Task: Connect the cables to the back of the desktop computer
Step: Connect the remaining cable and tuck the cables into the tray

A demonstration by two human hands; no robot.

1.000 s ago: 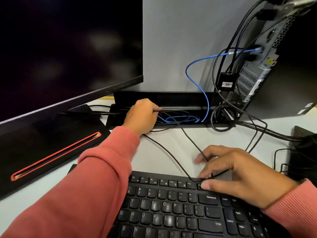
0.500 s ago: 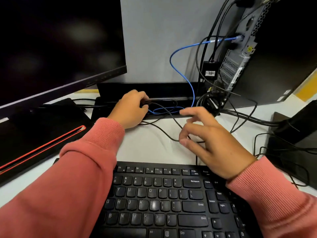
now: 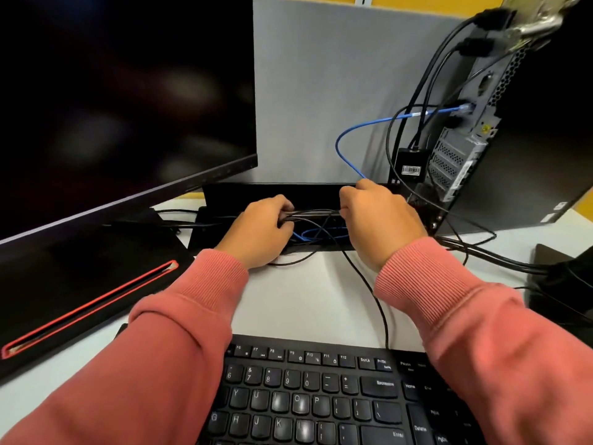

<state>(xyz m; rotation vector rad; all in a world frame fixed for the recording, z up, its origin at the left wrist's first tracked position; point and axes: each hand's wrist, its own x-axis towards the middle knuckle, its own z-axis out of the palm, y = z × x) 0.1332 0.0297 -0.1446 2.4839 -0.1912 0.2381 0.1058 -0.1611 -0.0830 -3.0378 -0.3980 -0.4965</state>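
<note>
Your left hand (image 3: 258,232) is curling its fingers around a bunch of black cables (image 3: 309,214) over the cable tray (image 3: 221,194). Your right hand (image 3: 382,220) is pinching the same bunch just beside it. The desktop computer (image 3: 519,139) is standing at the right, with a blue cable (image 3: 349,155) plugged in.

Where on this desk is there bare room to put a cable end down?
Bare desk lies between the sleeves, bordered by the keyboard and cable tray; one black cable crosses its right side. The tray, where the left hand and right hand grip cables, is crowded.
</note>
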